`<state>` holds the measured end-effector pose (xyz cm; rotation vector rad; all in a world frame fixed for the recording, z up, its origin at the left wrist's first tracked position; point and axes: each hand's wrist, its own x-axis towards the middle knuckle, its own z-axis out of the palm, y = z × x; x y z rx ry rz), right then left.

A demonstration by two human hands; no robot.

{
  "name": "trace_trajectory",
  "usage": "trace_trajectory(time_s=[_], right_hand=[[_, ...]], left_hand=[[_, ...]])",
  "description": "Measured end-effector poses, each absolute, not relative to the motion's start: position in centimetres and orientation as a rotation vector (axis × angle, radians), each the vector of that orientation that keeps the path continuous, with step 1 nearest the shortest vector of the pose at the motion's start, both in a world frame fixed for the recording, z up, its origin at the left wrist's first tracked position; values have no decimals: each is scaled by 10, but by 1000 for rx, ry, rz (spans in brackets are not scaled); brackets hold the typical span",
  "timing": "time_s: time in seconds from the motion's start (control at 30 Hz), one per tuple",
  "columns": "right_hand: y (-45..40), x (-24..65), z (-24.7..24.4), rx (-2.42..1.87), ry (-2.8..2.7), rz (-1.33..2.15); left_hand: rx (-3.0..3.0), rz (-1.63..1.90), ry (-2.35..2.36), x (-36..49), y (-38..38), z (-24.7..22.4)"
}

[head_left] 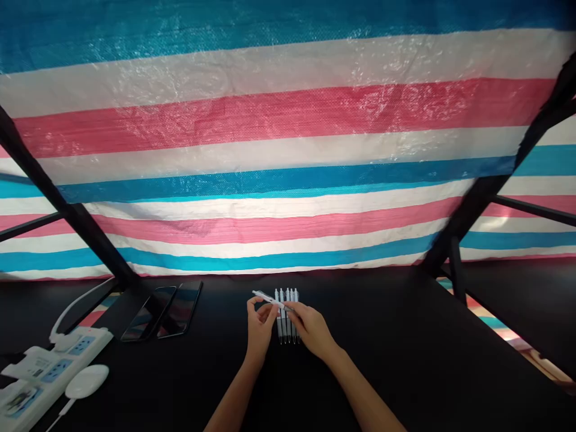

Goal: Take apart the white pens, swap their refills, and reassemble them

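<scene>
My left hand (260,324) and my right hand (312,329) hover close together above the middle of the black table (396,372). A white pen (266,298) lies tilted across the fingertips of both hands, its far end pointing left, and both hands pinch it. Under and just behind my hands, several white pens (288,332) lie side by side in a tight row, their lengths running away from me. My hands hide the middle of that row.
Two black smartphones (148,313) lie at the table's far left. Near the left edge of the view are a white power strip (51,369) and a round white device (86,381) with a cable. Black frame bars (477,222) and a striped tarpaulin (288,144) rise behind the table.
</scene>
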<state>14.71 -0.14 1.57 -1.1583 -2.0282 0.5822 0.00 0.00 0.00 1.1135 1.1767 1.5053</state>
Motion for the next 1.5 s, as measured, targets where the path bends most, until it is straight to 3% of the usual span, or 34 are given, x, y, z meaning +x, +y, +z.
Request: trace_trajectory(time_s=[0.27, 0.4, 0.9, 1.5], right_hand=[[15, 160, 11, -1100, -1681, 1121], [17, 162, 11, -1053, -1664, 1228], [9, 160, 8, -1279, -1890, 514], [23, 177, 5, -1315, -1891, 612]], left_hand=[[1032, 1518, 1095, -17, 4, 13], [1003, 1470, 1048, -17, 3, 14], [766, 1529, 1115, -20, 7, 9], [766, 1531, 1130, -18, 6, 9]])
